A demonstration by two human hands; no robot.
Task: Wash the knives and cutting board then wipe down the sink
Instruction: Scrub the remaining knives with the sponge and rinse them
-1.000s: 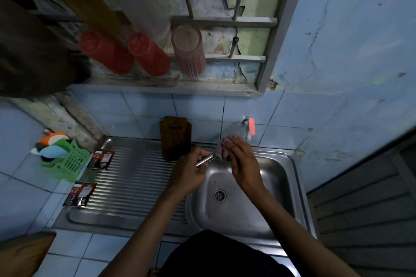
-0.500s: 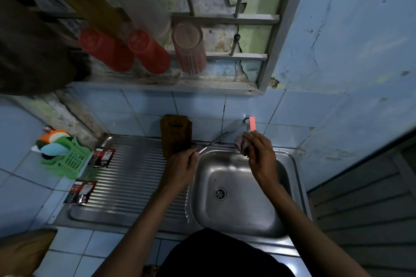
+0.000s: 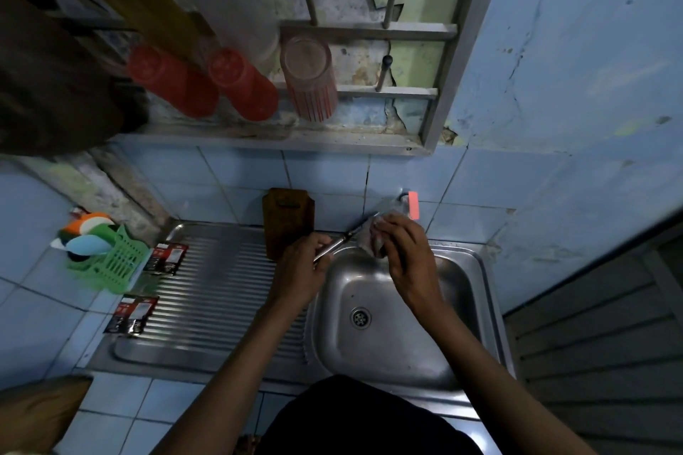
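Left hand [image 3: 300, 266] grips the knife [image 3: 345, 239] handle over the sink [image 3: 476, 270] basin's back-left rim, blade angled toward the tap [image 3: 409, 202]. Right hand [image 3: 404, 251] fingers clamp a cloth [image 3: 371, 241] on the blade. Cutting board [image 3: 289, 222] leans on the wall tiles, just left. Basin below is open. Versus 0.5 s ago: right hand dropped from the tap onto the blade.

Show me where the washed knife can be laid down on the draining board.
Free: the ribbed steel draining board, between the dark sachets on its left edge and the steel sink basin. Crowded: its back corner, where the upright brown wooden cutting board stands.
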